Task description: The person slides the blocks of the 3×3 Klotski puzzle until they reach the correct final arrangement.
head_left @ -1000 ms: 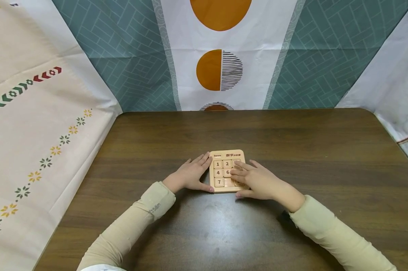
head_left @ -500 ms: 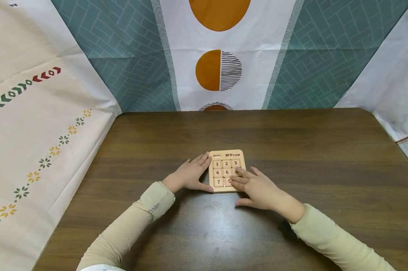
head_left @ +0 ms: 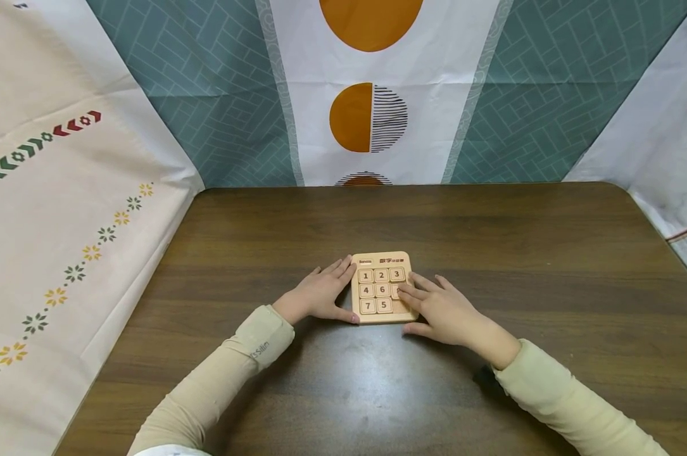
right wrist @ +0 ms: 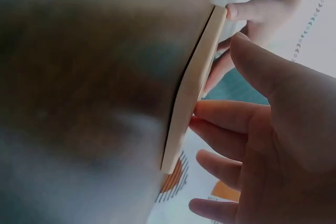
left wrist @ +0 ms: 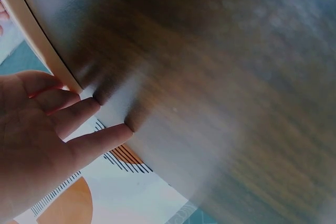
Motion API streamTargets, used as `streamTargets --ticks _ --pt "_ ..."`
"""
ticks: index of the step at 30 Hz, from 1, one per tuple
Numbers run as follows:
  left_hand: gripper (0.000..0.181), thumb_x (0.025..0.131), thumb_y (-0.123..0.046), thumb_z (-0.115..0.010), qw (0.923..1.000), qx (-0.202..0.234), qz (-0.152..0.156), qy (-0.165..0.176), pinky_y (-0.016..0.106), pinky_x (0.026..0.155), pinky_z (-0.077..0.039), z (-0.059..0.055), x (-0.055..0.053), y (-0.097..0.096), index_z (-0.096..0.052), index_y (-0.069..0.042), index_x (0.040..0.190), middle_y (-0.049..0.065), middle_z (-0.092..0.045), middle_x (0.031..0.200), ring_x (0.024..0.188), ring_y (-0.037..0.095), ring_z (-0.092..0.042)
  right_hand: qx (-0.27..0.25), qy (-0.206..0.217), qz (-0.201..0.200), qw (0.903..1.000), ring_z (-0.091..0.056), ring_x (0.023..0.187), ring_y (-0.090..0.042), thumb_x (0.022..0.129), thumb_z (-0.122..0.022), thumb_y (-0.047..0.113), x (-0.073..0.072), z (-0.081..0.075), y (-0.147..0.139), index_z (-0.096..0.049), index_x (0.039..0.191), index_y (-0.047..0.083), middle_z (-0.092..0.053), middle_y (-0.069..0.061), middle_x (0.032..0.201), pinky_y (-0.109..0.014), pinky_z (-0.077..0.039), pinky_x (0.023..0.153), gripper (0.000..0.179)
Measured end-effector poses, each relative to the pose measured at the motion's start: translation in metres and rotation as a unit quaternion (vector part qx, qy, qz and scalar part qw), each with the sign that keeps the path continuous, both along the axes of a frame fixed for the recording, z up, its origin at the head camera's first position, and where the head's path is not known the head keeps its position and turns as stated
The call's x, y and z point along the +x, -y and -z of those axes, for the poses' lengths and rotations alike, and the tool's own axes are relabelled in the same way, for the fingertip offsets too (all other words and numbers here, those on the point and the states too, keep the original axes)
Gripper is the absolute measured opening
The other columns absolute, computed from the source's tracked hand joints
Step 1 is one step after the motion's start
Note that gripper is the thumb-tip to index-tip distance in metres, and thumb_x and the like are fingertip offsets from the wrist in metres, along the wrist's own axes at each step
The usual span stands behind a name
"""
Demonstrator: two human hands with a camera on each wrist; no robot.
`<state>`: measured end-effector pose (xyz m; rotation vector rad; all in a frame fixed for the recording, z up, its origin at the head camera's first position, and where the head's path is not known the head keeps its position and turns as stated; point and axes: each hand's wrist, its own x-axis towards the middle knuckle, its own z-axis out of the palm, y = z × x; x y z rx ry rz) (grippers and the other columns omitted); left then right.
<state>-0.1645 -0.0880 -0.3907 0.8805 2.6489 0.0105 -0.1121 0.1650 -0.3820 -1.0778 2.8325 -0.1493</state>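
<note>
A wooden number slide puzzle [head_left: 383, 256] lies flat on the table. Its top row reads 1, 2, 3, the middle row begins 4, 6, and the bottom row shows 7 and 5 beside a bare slot at the lower right. My left hand [head_left: 323, 294] braces the board's left side, fingers extended at the upper edge and thumb by the lower left corner. With its fingertips, my right hand [head_left: 446, 312] touches the partly covered tile [head_left: 396, 293] at the middle right; its thumb lies just off the lower right corner. Both hands have relaxed, fairly straight fingers.
The brown wooden table [head_left: 263, 234] extends around the board. Behind it hangs a teal and white cloth [head_left: 371, 168] with orange circles. Pale patterned cloth [head_left: 64, 253] drapes along the left side, and white cloth [head_left: 668, 183] borders the right.
Tile 5 has slid left into the bottom middle slot, leaving the lower right slot bare. My right hand dropped slightly, then shifted right, its fingertips at the middle right tile. My left hand stays still.
</note>
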Motion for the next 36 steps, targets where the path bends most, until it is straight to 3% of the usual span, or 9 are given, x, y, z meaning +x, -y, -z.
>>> streamTargets --ticks 11,20,25,36 --pt "0.109 0.072 -0.072 -0.054 1.0 -0.003 -0.001 0.0 0.052 0.102 -0.024 0.0 0.0 0.001 -0.011 -0.006 0.146 0.011 -0.004 0.152 0.137 0.025 -0.011 -0.013 -0.003 -0.028 0.9995 -0.032 0.129 -0.032 0.083 -0.059 0.046 0.016 -0.004 -0.002 -0.056 0.125 0.005 -0.051 -0.009 0.131 -0.059 -0.027 0.095 0.059" --pt "0.109 0.072 -0.072 -0.053 1.0 -0.007 -0.002 0.003 0.052 0.102 -0.024 -0.001 0.0 0.0 -0.01 -0.006 0.147 0.01 -0.003 0.152 0.138 0.024 -0.01 -0.015 -0.008 -0.04 0.999 -0.029 0.131 -0.032 0.079 -0.064 0.049 -0.005 -0.01 0.0 -0.051 0.13 0.006 -0.048 -0.009 0.134 -0.059 -0.024 0.098 0.068" --pt "0.108 0.072 -0.072 -0.053 1.0 -0.008 -0.003 0.003 0.052 0.102 -0.024 0.0 -0.001 0.0 -0.011 -0.006 0.146 0.011 -0.003 0.152 0.137 0.025 -0.012 -0.015 0.017 -0.065 0.9976 -0.025 0.133 -0.03 0.078 -0.062 0.053 -0.016 -0.009 0.011 -0.047 0.134 0.007 -0.043 -0.007 0.138 -0.059 -0.022 0.099 0.073" --pt "0.108 0.072 -0.071 -0.054 1.0 -0.003 -0.004 0.004 0.052 0.102 -0.024 -0.001 0.0 0.0 -0.011 -0.006 0.146 0.011 -0.004 0.152 0.137 0.024 -0.011 -0.002 0.032 -0.074 0.9968 -0.026 0.132 -0.032 0.079 -0.062 0.052 -0.022 -0.004 0.006 -0.048 0.133 0.009 -0.045 -0.007 0.136 -0.06 -0.022 0.098 0.071"
